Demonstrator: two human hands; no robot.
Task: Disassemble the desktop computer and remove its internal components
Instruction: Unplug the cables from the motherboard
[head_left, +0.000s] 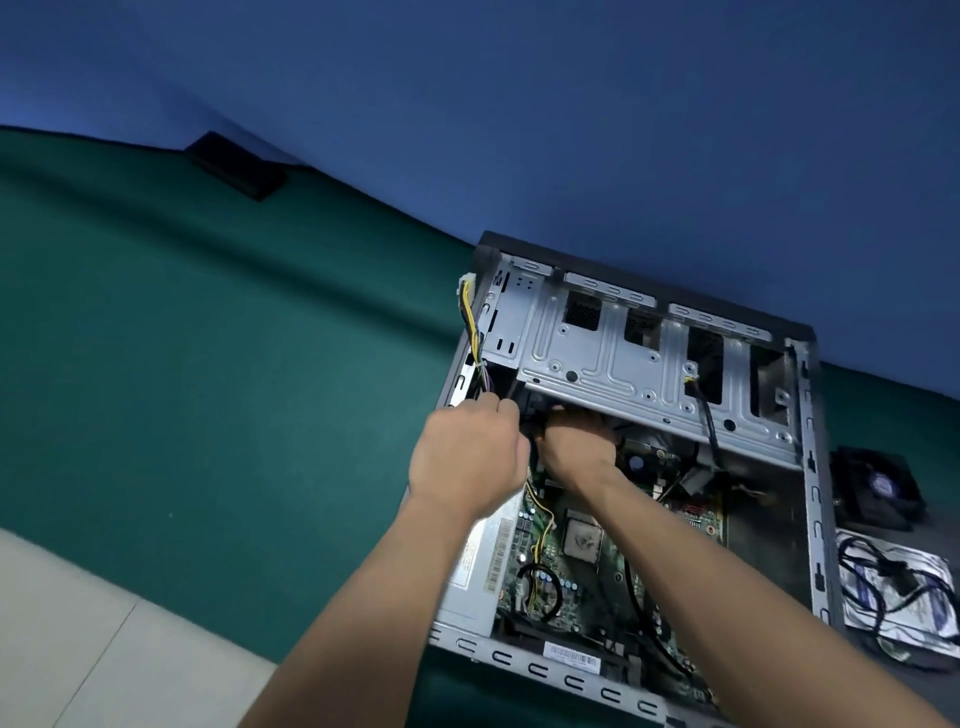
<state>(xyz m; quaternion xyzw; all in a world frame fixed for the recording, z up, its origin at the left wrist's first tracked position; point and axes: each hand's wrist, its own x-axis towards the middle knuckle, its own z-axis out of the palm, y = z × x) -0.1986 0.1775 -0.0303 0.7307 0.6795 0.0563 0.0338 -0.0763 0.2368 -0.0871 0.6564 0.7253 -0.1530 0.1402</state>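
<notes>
The open desktop case (810, 499) lies on its side on a green mat. Its grey drive cage (623, 358) spans the far end, and the green motherboard (571, 566) with a bare CPU (583, 540) shows below. My left hand (467, 457) grips a bundle of yellow and black power cables (474, 332) at the case's left wall. That bundle ends in a white connector (466, 287) outside the case. My right hand (574, 441) reaches under the drive cage with fingers curled around something dark; what it holds is hidden. The silver power supply (478, 571) sits at the left.
A black cooler fan (875, 488) lies right of the case. A removed drive with tangled black cables (898, 597) lies below it. A flat black object (236, 163) rests at the mat's far left by the blue wall. Pale floor tiles (78, 639) border the mat.
</notes>
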